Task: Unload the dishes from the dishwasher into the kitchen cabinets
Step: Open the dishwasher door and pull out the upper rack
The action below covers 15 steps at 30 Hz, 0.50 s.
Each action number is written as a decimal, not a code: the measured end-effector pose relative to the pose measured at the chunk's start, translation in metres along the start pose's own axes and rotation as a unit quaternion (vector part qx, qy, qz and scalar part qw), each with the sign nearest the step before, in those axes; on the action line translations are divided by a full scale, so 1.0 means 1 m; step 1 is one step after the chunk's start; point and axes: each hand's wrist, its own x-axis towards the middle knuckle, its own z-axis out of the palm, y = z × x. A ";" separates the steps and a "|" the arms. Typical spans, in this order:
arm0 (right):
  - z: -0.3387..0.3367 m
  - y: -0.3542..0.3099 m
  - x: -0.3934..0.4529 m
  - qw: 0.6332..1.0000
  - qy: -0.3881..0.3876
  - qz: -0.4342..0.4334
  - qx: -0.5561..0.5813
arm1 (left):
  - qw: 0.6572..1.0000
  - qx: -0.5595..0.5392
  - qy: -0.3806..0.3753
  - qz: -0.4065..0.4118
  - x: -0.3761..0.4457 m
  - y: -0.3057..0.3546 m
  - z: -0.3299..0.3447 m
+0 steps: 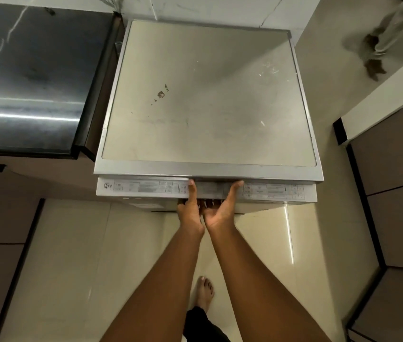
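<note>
Both hands side by side at dishwasher [208,95] door's top edge [208,191]: left hand [190,211] and right hand [220,208] hook fingers under handle recess, thumbs on control strip; door runs crosswise, directly ahead.

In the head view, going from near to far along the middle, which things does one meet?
Bare foot → left hand and right hand, side by side → dishwasher control panel → dishwasher top → wall.

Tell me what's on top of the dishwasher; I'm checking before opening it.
The dishwasher top carries only dark stains and scratches. Both hands' fingers hook under the door's edge; inside is hidden.
</note>
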 end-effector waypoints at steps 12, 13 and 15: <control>-0.075 0.018 -0.068 0.984 0.121 0.013 -0.132 | 0.994 0.088 -0.040 -0.054 -0.045 -0.039 -0.092; -0.079 0.018 -0.072 0.980 0.141 0.011 -0.142 | 0.993 0.093 -0.037 -0.055 -0.049 -0.041 -0.098; -0.087 0.015 -0.081 0.971 0.170 0.010 -0.165 | 0.992 0.108 -0.018 -0.055 -0.058 -0.043 -0.110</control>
